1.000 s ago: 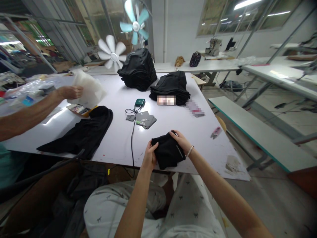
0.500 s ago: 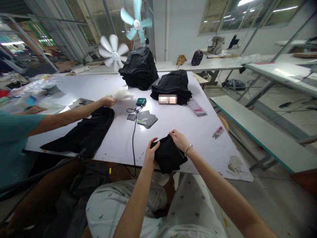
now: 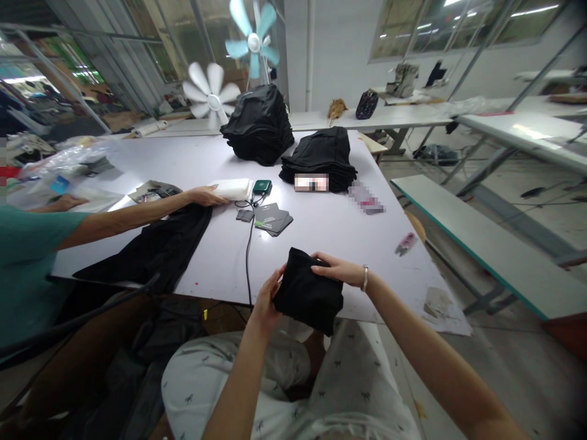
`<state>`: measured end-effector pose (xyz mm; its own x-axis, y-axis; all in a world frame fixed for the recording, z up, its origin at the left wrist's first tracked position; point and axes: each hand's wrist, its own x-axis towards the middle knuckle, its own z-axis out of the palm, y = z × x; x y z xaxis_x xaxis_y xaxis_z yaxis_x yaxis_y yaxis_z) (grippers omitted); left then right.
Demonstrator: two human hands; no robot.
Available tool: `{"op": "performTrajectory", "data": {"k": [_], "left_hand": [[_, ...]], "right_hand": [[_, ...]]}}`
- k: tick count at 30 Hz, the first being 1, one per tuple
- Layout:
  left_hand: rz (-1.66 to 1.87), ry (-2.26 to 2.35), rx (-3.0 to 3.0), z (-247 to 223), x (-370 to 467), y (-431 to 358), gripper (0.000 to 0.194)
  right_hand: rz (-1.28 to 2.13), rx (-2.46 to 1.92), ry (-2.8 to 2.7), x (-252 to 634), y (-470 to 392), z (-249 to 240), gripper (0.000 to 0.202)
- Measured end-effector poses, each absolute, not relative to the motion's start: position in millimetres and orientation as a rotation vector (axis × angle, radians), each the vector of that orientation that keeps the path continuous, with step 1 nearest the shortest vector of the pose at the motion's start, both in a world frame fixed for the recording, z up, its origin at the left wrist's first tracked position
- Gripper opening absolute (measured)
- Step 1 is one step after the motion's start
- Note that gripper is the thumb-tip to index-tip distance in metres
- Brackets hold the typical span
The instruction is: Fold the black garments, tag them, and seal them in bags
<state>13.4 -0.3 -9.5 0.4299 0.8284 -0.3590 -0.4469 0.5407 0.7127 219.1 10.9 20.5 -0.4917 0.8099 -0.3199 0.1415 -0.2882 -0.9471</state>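
Between my hands is a folded black fabric piece [image 3: 309, 296], held above the near edge of the white table. My left hand [image 3: 267, 299] grips its left side, the fingers partly hidden behind the cloth. My right hand [image 3: 342, 269], with a bracelet at the wrist, is on the upper right part, its thumb across the front face and its fingers along the top edge. Just beyond lie several dark printed cards [image 3: 273, 219] and a small green device [image 3: 262, 187] with a black cable.
Two stacks of black fabric pieces [image 3: 259, 125] [image 3: 321, 153] stand at the back of the table [image 3: 220, 256]. Pink-handled snips [image 3: 405, 244] lie at the right. On the left, a co-worker's hand [image 3: 208, 195] touches a white packet [image 3: 233, 189] beside black cloth [image 3: 151, 247]. Fans stand behind.
The black fabric piece has turned in my hands, and its lettering no longer shows. My right hand has shifted onto its face. The co-worker's white packet has come down onto the table.
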Motion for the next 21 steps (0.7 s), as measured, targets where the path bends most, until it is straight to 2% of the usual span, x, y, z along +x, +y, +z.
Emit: {"op": "performTrajectory", "data": {"k": [3, 10, 18, 21], "left_hand": [[0.724, 0.864, 0.691, -2, 9, 10, 0.053], [0.770, 0.935, 0.985, -2, 22, 24, 0.054], [0.903, 0.966, 1.219, 0, 31, 19, 0.028], [0.929, 0.947, 1.259, 4, 30, 18, 0.025]], "right_hand": [[1.866, -1.192, -1.681, 220, 12, 21, 0.050], [1.542, -1.479, -1.919, 219, 19, 9, 0.056], [1.879, -1.315, -1.907, 233, 17, 9, 0.054], [1.824, -1.273, -1.929, 237, 14, 13, 0.054]]}}
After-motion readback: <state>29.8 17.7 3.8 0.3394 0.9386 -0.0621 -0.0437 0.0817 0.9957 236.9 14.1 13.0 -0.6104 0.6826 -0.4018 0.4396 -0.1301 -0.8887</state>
